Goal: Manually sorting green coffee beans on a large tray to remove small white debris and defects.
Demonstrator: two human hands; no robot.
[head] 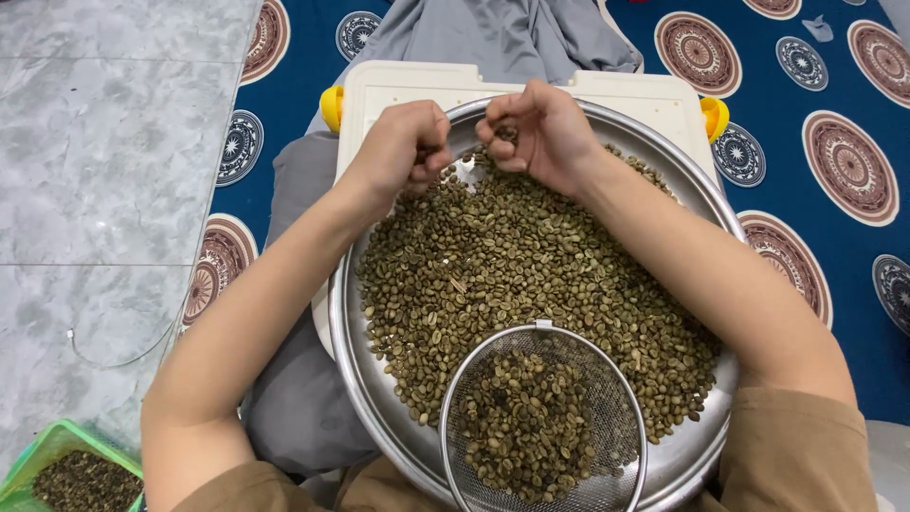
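Hands work at the far rim of a round steel tray (353, 360) heaped with green coffee beans (531, 256), the left hand (403, 147) and right hand (536, 128) both curled, fingertips pinching beans (which ones I cannot tell), while a wire sieve (542, 422) of beans rests at the near rim.

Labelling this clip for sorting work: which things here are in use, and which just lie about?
In use: left hand, right hand, green beans, steel tray, mesh sieve.
Lying about: green basket, patterned blue mat, white board.
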